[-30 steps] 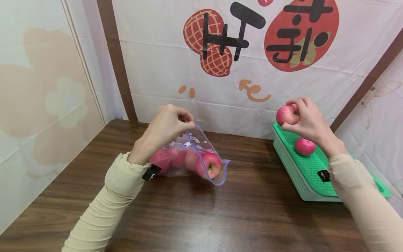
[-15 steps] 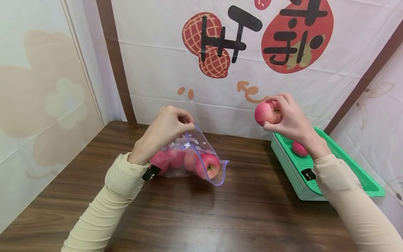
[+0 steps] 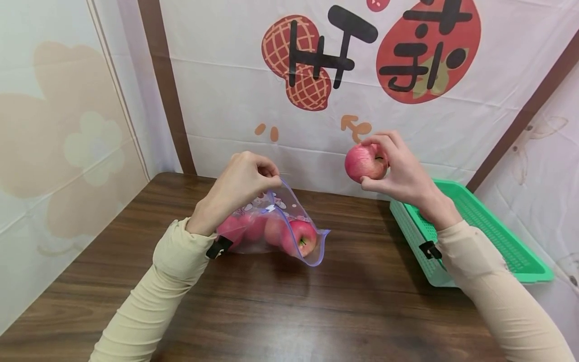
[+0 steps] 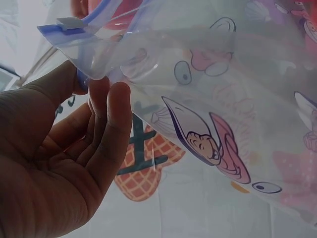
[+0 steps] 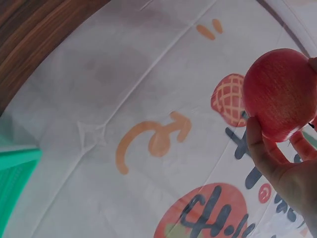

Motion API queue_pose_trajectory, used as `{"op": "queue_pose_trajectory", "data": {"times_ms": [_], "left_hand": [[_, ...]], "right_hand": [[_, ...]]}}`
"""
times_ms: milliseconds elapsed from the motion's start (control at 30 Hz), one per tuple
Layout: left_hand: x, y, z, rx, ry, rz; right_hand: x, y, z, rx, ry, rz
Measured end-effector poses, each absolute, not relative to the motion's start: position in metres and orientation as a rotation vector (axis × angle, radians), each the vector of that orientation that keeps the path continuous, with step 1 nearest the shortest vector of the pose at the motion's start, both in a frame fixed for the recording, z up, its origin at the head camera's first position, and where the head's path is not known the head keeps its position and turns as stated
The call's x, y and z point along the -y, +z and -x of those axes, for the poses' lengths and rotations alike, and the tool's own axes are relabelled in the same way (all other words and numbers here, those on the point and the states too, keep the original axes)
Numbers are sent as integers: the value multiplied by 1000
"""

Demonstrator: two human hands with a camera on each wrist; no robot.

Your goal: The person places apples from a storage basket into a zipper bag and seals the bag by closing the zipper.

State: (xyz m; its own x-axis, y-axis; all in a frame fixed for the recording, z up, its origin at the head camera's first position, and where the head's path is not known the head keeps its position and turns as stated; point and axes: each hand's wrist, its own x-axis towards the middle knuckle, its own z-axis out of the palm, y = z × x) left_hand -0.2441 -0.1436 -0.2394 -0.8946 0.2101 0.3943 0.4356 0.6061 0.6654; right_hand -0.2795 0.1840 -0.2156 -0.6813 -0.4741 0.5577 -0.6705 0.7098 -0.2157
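Note:
My left hand (image 3: 239, 186) pinches the upper edge of a clear zip bag (image 3: 323, 246) with a purple rim and printed cartoon shells. Its mouth gapes toward the right, and a white slider (image 4: 71, 23) sits on the zip. Several red apples lie inside, the foremost apple (image 3: 304, 239) at the opening with its stem showing. My right hand (image 3: 402, 171) grips another apple (image 3: 359, 163) between thumb and fingers, held in the air to the right of the bag and above the table. In the right wrist view this held apple (image 5: 280, 94) appears whole and red.
A green plastic basket (image 3: 536, 266) stands at the right of the wooden table (image 3: 271, 311), partly behind my right forearm. A printed white cloth (image 3: 217, 90) hangs close behind the table, and another pale cloth (image 3: 50, 201) borders the left side.
My right hand has carried the apple leftward from above the basket toward the bag. The apple seen in the basket earlier is now hidden behind my right arm. My left hand stays in place.

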Motion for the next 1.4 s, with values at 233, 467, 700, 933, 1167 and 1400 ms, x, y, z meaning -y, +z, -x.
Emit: {"op": "queue_pose_trajectory", "data": {"times_ms": [233, 467, 700, 933, 1167, 1400], "left_hand": [[141, -239, 245, 2558, -1160, 525], [139, -240, 245, 2551, -1156, 521], [137, -240, 244, 2550, -1147, 525], [134, -239, 244, 2565, -1163, 533], [132, -240, 243, 2575, -1183, 526], [127, -243, 243, 2571, -1197, 496]], "right_hand": [[-175, -218, 273, 2331, 539, -1006], [-160, -218, 267, 2278, 582, -1124], [-147, -225, 261, 2240, 620, -1277], [-130, -239, 255, 2245, 670, -1410], [-118, -249, 255, 2266, 685, -1495], [-113, -259, 258, 2291, 602, -1466]]}}
